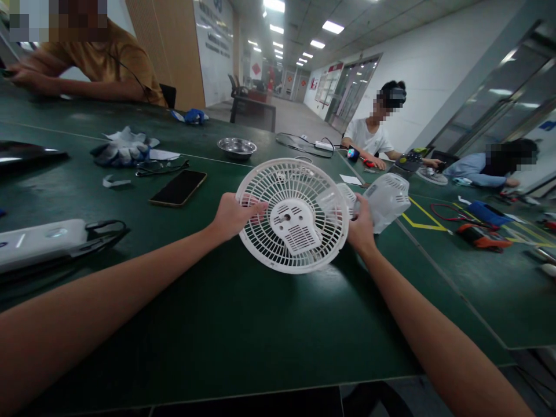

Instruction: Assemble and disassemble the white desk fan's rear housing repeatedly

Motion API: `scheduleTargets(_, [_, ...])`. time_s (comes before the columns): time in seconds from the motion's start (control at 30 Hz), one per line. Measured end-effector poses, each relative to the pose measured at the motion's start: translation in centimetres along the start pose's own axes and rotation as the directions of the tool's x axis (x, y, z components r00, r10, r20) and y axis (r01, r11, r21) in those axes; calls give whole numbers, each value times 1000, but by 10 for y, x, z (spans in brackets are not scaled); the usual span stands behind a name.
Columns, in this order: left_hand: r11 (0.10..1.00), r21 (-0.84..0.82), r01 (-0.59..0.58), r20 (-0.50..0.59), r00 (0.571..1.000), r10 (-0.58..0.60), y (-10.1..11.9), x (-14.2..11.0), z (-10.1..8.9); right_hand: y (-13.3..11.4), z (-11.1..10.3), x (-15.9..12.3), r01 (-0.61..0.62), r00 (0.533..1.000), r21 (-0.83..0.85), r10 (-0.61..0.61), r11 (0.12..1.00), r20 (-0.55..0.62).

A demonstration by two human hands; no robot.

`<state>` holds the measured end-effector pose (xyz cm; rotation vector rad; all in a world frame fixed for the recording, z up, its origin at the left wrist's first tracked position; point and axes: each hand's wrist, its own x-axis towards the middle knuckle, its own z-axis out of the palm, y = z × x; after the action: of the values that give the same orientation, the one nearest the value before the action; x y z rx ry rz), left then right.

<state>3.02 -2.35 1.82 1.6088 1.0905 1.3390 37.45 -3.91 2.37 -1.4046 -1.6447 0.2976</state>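
Note:
A round white fan grille is held up at a tilt above the green table, its slotted centre plate facing me. My left hand is closed on the left rim, with the thumb lying over the bars. On the opposite side, my right hand is closed at the right rim; its fingertips are partly hidden. Right beside that hand is a translucent white plastic housing with slots at its end. I cannot tell whether the housing is joined to the grille or touched by the hand.
On the green table lie a phone, gloves, a metal bowl and a white device with a strap. Rightward are an orange multimeter and a blue item. Several people sit around the table.

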Motion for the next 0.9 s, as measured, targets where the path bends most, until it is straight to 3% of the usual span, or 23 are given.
scheduleTargets(0.07, [1000, 4, 24, -15, 1000, -24, -4, 3, -3, 11, -15, 4, -16, 992, -271, -18, 962, -123])
scheduleTargets(0.13, [998, -3, 61, -37, 997, -61, -8, 6, -6, 17, -20, 5, -33, 992, -413, -20, 910, -123])
scheduleTargets(0.23, [992, -36, 123, -72, 989, -126, -12, 8, -10, 19, -18, 5, -17, 997, -490, -20, 871, -70])
scheduleTargets(0.33, [983, -77, 164, -89, 981, -171, -13, 8, -10, 12, -22, 7, 40, 982, -510, -129, 859, -140])
scheduleTargets(0.43, [979, -91, 182, -88, 978, -190, -10, 8, -9, 8, -40, 11, 60, 897, -564, -292, 824, -332])
scheduleTargets(0.5, [977, -88, 193, -83, 976, -200, -9, 7, -9, 14, -54, 15, -25, 830, -570, -301, 822, -470])
scheduleTargets(0.6, [972, -87, 217, -82, 971, -224, -9, 8, -10, 39, -64, 20, -232, 793, -370, -46, 900, -608])
scheduleTargets(0.67, [966, -101, 238, -84, 965, -247, -9, 8, -10, 58, -63, 22, -376, 793, -159, 228, 913, -565])
scheduleTargets(0.73, [959, -119, 257, -80, 960, -267, -9, 9, -9, 72, -58, 22, -464, 784, -69, 373, 883, -496])
scheduleTargets(0.8, [955, -125, 270, -74, 957, -281, -8, 10, -8, 80, -54, 22, -481, 773, -66, 387, 874, -503])
scheduleTargets(0.9, [949, -104, 297, -88, 948, -307, -6, 10, -7, 77, -55, 26, -434, 724, -60, 309, 899, -616])
